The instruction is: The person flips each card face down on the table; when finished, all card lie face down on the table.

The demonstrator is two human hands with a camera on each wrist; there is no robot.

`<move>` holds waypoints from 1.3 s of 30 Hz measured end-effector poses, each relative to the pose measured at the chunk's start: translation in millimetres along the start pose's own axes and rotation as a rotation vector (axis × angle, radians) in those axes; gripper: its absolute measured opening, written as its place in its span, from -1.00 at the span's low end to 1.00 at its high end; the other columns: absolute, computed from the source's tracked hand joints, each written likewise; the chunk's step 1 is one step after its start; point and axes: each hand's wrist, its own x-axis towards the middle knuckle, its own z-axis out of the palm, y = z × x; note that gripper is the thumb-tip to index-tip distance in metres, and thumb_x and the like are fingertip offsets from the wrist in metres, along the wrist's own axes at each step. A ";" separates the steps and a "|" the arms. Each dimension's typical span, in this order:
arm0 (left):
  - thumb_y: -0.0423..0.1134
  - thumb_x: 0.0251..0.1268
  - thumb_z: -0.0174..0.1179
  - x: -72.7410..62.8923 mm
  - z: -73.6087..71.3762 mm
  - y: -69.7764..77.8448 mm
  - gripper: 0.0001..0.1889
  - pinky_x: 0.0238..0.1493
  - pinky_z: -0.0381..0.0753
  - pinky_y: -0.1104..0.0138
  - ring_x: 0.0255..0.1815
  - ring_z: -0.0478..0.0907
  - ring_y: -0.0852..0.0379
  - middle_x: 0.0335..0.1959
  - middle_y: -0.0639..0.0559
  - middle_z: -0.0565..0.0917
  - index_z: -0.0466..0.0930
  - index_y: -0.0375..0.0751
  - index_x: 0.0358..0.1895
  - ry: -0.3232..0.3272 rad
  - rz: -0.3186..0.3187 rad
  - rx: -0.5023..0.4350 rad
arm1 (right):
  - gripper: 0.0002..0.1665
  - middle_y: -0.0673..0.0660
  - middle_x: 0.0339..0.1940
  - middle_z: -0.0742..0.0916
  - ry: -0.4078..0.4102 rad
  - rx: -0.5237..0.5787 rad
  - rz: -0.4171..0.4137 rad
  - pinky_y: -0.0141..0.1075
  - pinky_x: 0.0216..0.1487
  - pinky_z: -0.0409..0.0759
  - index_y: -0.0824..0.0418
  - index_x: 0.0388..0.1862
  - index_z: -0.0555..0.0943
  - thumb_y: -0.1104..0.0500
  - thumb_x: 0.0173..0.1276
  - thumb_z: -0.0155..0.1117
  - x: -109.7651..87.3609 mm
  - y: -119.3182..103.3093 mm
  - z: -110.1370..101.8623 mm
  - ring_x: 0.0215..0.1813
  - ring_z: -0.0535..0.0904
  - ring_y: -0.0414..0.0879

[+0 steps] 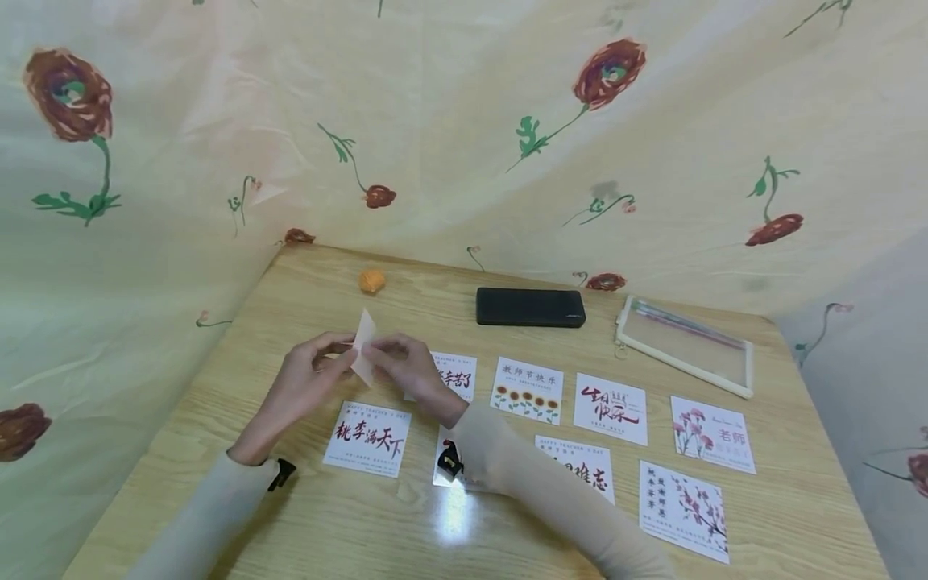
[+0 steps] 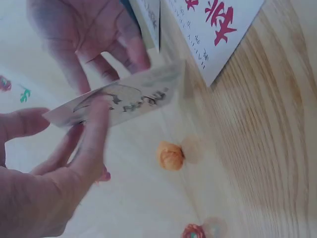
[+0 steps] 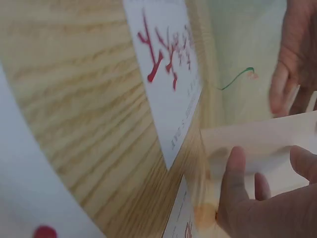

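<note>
A square printed card [image 1: 366, 324] stands nearly edge-on, raised above the table between both hands. My left hand [image 1: 308, 374] pinches it from the left; its index finger lies across the printed side [image 2: 156, 96] in the left wrist view. From the other side my right hand [image 1: 413, 366] reaches in, its loosely straight fingers [image 3: 237, 161] at the plain pale side in the right wrist view. Just below the hands lies a white card with red writing [image 1: 367, 439]. Another such card [image 1: 464, 366] is partly hidden by the right hand.
Several printed cards lie to the right, among them a sunflower card [image 1: 527, 391] and a pink-flower card [image 1: 713, 435]. Behind them are a black case [image 1: 531, 308] and a clear zip pouch [image 1: 685, 342]. An orange crumpled ball [image 1: 372, 281] sits at the back left. Flowered cloth [image 1: 435, 121] hangs behind.
</note>
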 end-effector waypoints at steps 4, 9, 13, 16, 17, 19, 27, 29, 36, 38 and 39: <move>-0.27 0.59 0.15 -0.3 -5.7 0.6 -0.57 0.00 0.81 0.23 -0.12 0.80 0.09 0.20 -0.41 0.65 0.49 -0.31 0.41 0.055 -0.010 -0.119 | -0.39 0.15 0.32 0.64 0.085 -0.111 0.027 -0.29 -0.01 0.75 0.12 0.31 0.57 -0.10 0.39 0.47 1.0 -0.3 -0.8 -0.07 0.73 -0.06; -0.32 0.57 0.16 0.8 -14.5 -4.9 -0.54 0.01 0.81 0.26 -0.19 0.74 0.38 0.23 -0.39 0.62 0.46 -0.25 0.46 0.119 -0.033 -0.148 | -0.42 0.18 0.15 0.71 0.163 -0.108 0.020 -0.28 -0.10 0.76 0.17 0.30 0.54 0.08 0.38 0.51 5.4 0.2 -6.0 -0.16 0.73 -0.07; -0.34 0.53 0.18 5.4 -22.1 -14.0 -0.55 -0.04 0.81 0.30 -0.21 0.73 0.43 0.23 -0.38 0.62 0.51 -0.30 0.42 0.130 -0.061 -0.079 | -0.46 0.19 0.02 0.75 0.169 -0.071 0.010 -0.25 -0.14 0.80 0.21 0.27 0.53 0.20 0.38 0.49 9.0 1.8 -14.9 -0.28 0.77 -0.06; -0.35 0.50 0.19 8.3 -26.9 -20.3 -0.56 -0.12 0.78 0.38 -0.14 0.74 0.39 0.25 -0.38 0.62 0.54 -0.34 0.38 0.109 -0.093 -0.025 | -0.50 0.22 -0.03 0.76 0.148 -0.054 0.010 -0.25 -0.17 0.82 0.24 0.23 0.54 0.26 0.36 0.49 10.8 3.3 -19.6 -0.34 0.79 -0.07; -0.35 0.50 0.19 9.3 -27.9 -21.9 -0.56 -0.14 0.77 0.39 -0.10 0.75 0.33 0.26 -0.38 0.62 0.55 -0.35 0.38 0.097 -0.102 -0.008 | -0.51 0.22 -0.05 0.77 0.145 -0.054 0.016 -0.26 -0.18 0.82 0.25 0.21 0.55 0.27 0.36 0.50 11.6 3.4 -20.8 -0.35 0.79 -0.09; -0.35 0.49 0.20 11.1 -28.6 -24.7 -0.57 -0.17 0.74 0.40 -0.01 0.75 0.17 0.28 -0.37 0.63 0.56 -0.34 0.37 0.080 -0.121 0.020 | -0.53 0.22 -0.10 0.79 0.141 -0.066 0.023 -0.28 -0.22 0.82 0.26 0.18 0.56 0.30 0.34 0.50 13.4 3.9 -22.6 -0.39 0.78 -0.11; -0.35 0.41 0.25 17.1 -27.8 -33.7 -0.52 -0.19 0.67 0.41 0.09 0.66 -0.11 0.21 -0.35 0.66 0.56 -0.31 0.38 0.034 -0.188 0.114 | -0.58 0.17 -0.25 0.79 0.129 -0.184 0.036 -0.40 -0.42 0.74 0.29 0.03 0.59 0.36 0.25 0.56 23.2 3.5 -23.4 -0.49 0.73 -0.19; -0.36 0.40 0.25 18.6 -27.5 -34.8 -0.51 -0.23 0.66 0.41 0.08 0.66 -0.14 0.20 -0.36 0.65 0.55 -0.34 0.38 0.019 -0.187 0.131 | -0.60 0.18 -0.27 0.79 0.126 -0.208 0.034 -0.43 -0.44 0.72 0.30 0.01 0.60 0.37 0.24 0.55 25.1 2.5 -23.4 -0.50 0.73 -0.20; -0.34 0.39 0.25 26.1 -25.7 -35.3 -0.48 -0.23 0.65 0.40 0.09 0.66 -0.21 0.16 -0.39 0.63 0.52 -0.42 0.38 -0.021 -0.191 0.177 | -0.66 0.21 -0.33 0.84 0.107 -0.238 0.061 -0.44 -0.44 0.70 0.34 -0.01 0.63 0.36 0.27 0.53 28.9 -2.2 -26.1 -0.52 0.73 -0.18; -0.31 0.43 0.22 28.3 -25.7 -35.5 -0.48 -0.20 0.65 0.39 0.09 0.65 -0.21 0.17 -0.39 0.63 0.50 -0.43 0.40 -0.038 -0.205 0.192 | -0.66 0.20 -0.32 0.84 0.096 -0.237 0.077 -0.43 -0.42 0.71 0.34 0.00 0.65 0.34 0.29 0.53 29.3 -3.3 -26.9 -0.49 0.76 -0.17; -0.29 0.46 0.20 29.4 -26.0 -35.7 -0.49 -0.19 0.66 0.37 0.10 0.65 -0.20 0.19 -0.39 0.62 0.49 -0.44 0.41 -0.048 -0.217 0.197 | -0.66 0.21 -0.32 0.85 0.090 -0.235 0.081 -0.42 -0.41 0.72 0.34 0.01 0.66 0.33 0.29 0.52 29.6 -3.8 -27.4 -0.48 0.77 -0.16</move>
